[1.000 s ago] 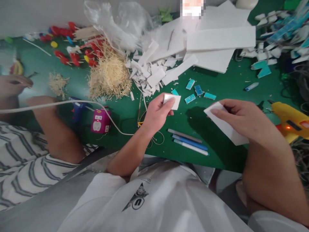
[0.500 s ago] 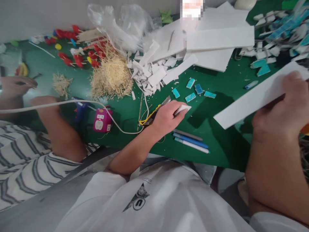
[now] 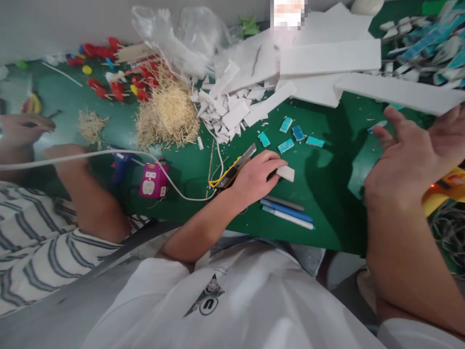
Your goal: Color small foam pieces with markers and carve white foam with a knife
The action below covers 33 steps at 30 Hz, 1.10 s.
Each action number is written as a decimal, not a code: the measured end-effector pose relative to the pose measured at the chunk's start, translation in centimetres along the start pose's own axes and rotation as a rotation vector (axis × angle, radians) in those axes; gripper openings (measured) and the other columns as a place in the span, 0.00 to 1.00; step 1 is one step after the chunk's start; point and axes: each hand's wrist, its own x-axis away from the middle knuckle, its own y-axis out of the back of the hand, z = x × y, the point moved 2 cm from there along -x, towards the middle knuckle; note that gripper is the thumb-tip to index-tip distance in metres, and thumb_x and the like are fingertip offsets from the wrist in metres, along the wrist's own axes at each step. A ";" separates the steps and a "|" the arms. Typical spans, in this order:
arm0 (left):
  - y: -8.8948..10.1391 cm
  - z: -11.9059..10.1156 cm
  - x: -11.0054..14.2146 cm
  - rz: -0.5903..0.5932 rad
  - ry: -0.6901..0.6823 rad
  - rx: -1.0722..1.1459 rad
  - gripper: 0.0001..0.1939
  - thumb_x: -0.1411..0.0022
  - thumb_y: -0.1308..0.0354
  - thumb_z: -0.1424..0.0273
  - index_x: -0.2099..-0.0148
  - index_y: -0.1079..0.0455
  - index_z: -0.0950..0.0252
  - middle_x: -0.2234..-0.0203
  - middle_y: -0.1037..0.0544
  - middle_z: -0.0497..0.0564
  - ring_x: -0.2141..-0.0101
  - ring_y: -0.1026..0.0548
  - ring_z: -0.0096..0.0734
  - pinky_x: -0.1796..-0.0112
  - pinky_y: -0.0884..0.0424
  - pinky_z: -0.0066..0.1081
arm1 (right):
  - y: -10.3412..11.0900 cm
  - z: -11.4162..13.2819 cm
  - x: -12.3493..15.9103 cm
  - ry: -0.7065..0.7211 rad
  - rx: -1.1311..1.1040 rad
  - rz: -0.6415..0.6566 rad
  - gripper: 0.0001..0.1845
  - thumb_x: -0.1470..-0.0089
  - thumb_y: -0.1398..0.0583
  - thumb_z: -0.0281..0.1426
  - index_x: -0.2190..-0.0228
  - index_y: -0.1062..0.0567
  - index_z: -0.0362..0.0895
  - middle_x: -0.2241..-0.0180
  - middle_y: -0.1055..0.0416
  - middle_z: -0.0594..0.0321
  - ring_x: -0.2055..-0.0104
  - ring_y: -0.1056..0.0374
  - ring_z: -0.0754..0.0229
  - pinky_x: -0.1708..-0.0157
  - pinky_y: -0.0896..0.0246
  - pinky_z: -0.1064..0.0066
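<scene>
My left hand [image 3: 256, 177] is closed in a pinch on a small white foam piece [image 3: 286, 173] just above the green table. Beside its knuckles is a yellow and black utility knife [image 3: 234, 168]; I cannot tell whether the hand touches it. My right hand [image 3: 403, 152] is open, fingers spread, at the right. A long white foam strip [image 3: 399, 91] slants above it, its right end close to the part of the hand near the frame edge. Several small blue foam pieces [image 3: 286, 146] lie between the hands.
White foam scraps [image 3: 232, 109] and sheets [image 3: 330, 55] cover the back. Nearer are marker pens [image 3: 286, 216], a pink socket box [image 3: 154, 180], a white cord [image 3: 185, 196] and a blue glue gun [image 3: 121, 162]. At left, a co-worker's hand [image 3: 27, 128] works near straw-like sticks [image 3: 169, 116].
My right hand has opened and turned from its grip on the foam strip, which now lies farther back. The small foam piece in my left hand has tilted and shows more.
</scene>
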 end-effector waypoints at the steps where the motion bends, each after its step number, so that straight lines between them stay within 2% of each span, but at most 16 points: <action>1: 0.0 0.1 0.0 0.002 -0.013 0.000 0.14 0.29 0.42 0.79 0.45 0.21 0.63 0.50 0.18 0.55 0.48 0.18 0.35 0.45 0.21 0.35 | -0.1 -0.1 0.5 0.034 0.058 -0.017 0.44 0.45 0.41 0.30 0.29 0.41 0.61 0.23 0.54 0.54 0.26 0.36 0.35 0.50 0.25 0.51; 2: 0.0 0.1 0.1 0.003 -0.026 0.006 0.15 0.29 0.43 0.79 0.45 0.22 0.63 0.49 0.18 0.55 0.48 0.18 0.35 0.45 0.21 0.35 | -0.2 -0.1 0.8 0.095 0.111 -0.062 0.44 0.44 0.42 0.31 0.28 0.42 0.60 0.23 0.53 0.54 0.23 0.42 0.35 0.50 0.24 0.53; 3: 0.0 0.2 0.1 0.007 -0.034 0.014 0.17 0.29 0.44 0.81 0.44 0.22 0.63 0.49 0.18 0.56 0.47 0.18 0.35 0.45 0.21 0.35 | -0.3 0.0 1.1 0.151 0.145 -0.081 0.42 0.42 0.43 0.33 0.28 0.43 0.60 0.23 0.53 0.53 0.24 0.42 0.35 0.52 0.24 0.53; 6: 0.3 0.3 0.2 0.011 -0.037 0.028 0.21 0.31 0.48 0.84 0.44 0.23 0.63 0.48 0.18 0.56 0.47 0.18 0.34 0.45 0.21 0.35 | -0.8 1.1 1.5 0.212 0.176 -0.045 0.37 0.39 0.45 0.37 0.29 0.40 0.59 0.23 0.51 0.52 0.40 0.25 0.42 0.55 0.24 0.52; 7: 0.4 0.3 0.3 0.012 -0.037 0.029 0.22 0.32 0.48 0.85 0.43 0.23 0.63 0.48 0.18 0.56 0.47 0.18 0.34 0.46 0.21 0.34 | -0.8 1.8 1.6 0.241 0.178 -0.099 0.35 0.40 0.45 0.38 0.32 0.36 0.55 0.25 0.44 0.49 0.48 0.23 0.46 0.58 0.24 0.52; 8: 0.5 0.2 0.3 0.008 -0.041 0.029 0.23 0.33 0.49 0.85 0.43 0.23 0.64 0.48 0.18 0.56 0.47 0.18 0.34 0.46 0.21 0.33 | -0.8 2.7 1.7 0.265 0.187 -0.151 0.32 0.42 0.46 0.38 0.36 0.32 0.52 0.30 0.37 0.48 0.56 0.23 0.50 0.61 0.25 0.52; 11: 0.7 -0.1 0.4 -0.022 -0.032 -0.004 0.23 0.33 0.49 0.85 0.43 0.23 0.65 0.50 0.17 0.57 0.49 0.17 0.34 0.49 0.21 0.32 | -1.4 5.3 2.3 0.193 0.212 -0.032 0.16 0.39 0.40 0.38 0.51 0.21 0.49 0.58 0.23 0.54 0.67 0.28 0.54 0.67 0.28 0.55; 12: 0.7 -0.1 0.4 -0.028 -0.010 -0.029 0.22 0.32 0.49 0.83 0.43 0.23 0.65 0.51 0.17 0.57 0.50 0.17 0.34 0.49 0.21 0.32 | -1.9 5.9 2.5 0.146 0.247 0.168 0.13 0.36 0.38 0.39 0.53 0.20 0.50 0.63 0.23 0.56 0.68 0.28 0.53 0.66 0.30 0.56; 14: 0.8 -0.3 0.4 -0.017 0.057 -0.085 0.17 0.29 0.46 0.79 0.43 0.22 0.64 0.52 0.17 0.56 0.52 0.17 0.35 0.51 0.20 0.33 | -2.9 6.7 3.4 0.117 0.349 0.568 0.12 0.36 0.36 0.41 0.55 0.17 0.51 0.63 0.22 0.54 0.66 0.28 0.52 0.61 0.30 0.56; 16: 0.7 -0.4 0.4 0.015 0.111 -0.127 0.13 0.29 0.39 0.72 0.44 0.22 0.64 0.53 0.17 0.56 0.54 0.17 0.37 0.52 0.20 0.34 | -3.6 7.1 4.1 0.087 0.402 0.725 0.13 0.38 0.36 0.43 0.59 0.16 0.49 0.61 0.21 0.53 0.69 0.30 0.55 0.63 0.32 0.58; 18: 0.6 -0.7 0.3 0.060 0.130 -0.152 0.15 0.31 0.34 0.67 0.44 0.21 0.65 0.54 0.17 0.56 0.54 0.17 0.39 0.53 0.20 0.35 | -4.3 7.0 4.7 0.085 0.495 0.823 0.16 0.39 0.35 0.45 0.58 0.15 0.48 0.59 0.20 0.52 0.68 0.29 0.55 0.65 0.34 0.60; 21: 0.5 -1.2 0.1 0.119 0.138 -0.192 0.18 0.32 0.34 0.68 0.41 0.21 0.67 0.53 0.17 0.58 0.53 0.17 0.41 0.53 0.20 0.36 | -5.0 6.5 5.6 0.141 0.644 0.887 0.21 0.41 0.34 0.47 0.54 0.15 0.47 0.56 0.19 0.52 0.64 0.26 0.53 0.68 0.37 0.64; 25: 0.7 -1.6 -0.2 0.172 0.138 -0.183 0.16 0.28 0.40 0.72 0.41 0.22 0.66 0.54 0.16 0.57 0.55 0.17 0.37 0.53 0.20 0.34 | -5.0 5.8 6.3 0.244 0.705 0.892 0.23 0.41 0.33 0.44 0.48 0.17 0.46 0.54 0.20 0.51 0.58 0.24 0.49 0.68 0.35 0.65; 29: 2.8 -1.9 0.3 0.050 0.174 -0.273 0.15 0.24 0.45 0.72 0.41 0.22 0.67 0.54 0.16 0.57 0.58 0.17 0.35 0.55 0.22 0.32 | -5.1 5.3 6.6 0.234 0.719 0.936 0.27 0.41 0.31 0.45 0.45 0.18 0.46 0.52 0.22 0.49 0.55 0.25 0.47 0.66 0.33 0.62; 31: 4.5 -2.2 1.0 -0.032 0.249 -0.404 0.14 0.25 0.43 0.71 0.42 0.22 0.65 0.53 0.16 0.57 0.56 0.17 0.37 0.56 0.22 0.33 | -5.2 5.2 6.5 0.218 0.719 0.956 0.26 0.42 0.31 0.45 0.46 0.17 0.45 0.52 0.22 0.49 0.55 0.25 0.47 0.65 0.33 0.62; 33: 5.9 -2.4 1.9 -0.029 0.357 -0.515 0.12 0.27 0.39 0.70 0.44 0.22 0.64 0.55 0.16 0.55 0.58 0.18 0.39 0.57 0.23 0.34 | -5.2 5.2 6.5 0.218 0.715 0.973 0.26 0.42 0.31 0.43 0.46 0.17 0.45 0.52 0.22 0.49 0.55 0.25 0.47 0.64 0.33 0.61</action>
